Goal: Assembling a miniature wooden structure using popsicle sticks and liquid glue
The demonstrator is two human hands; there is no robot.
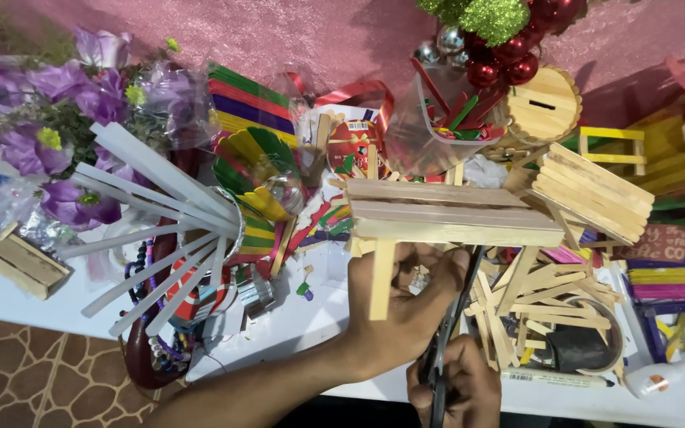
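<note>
Right hand (455, 384): nearest the camera, clenched on scissors (447, 333), blades pointing up toward the stick frame.
Left hand (404, 305): grasping one leg of the stick frame (449, 214), held just above the white worktop (295, 325).
Frame handling: probably light and stiff, but glued joints look fragile; best held by a leg or the long top rails, not squeezed.
Counts: one frame, one pair of scissors, two hands; loose sticks (533, 305) beside it, too many and tangled to count.
</note>
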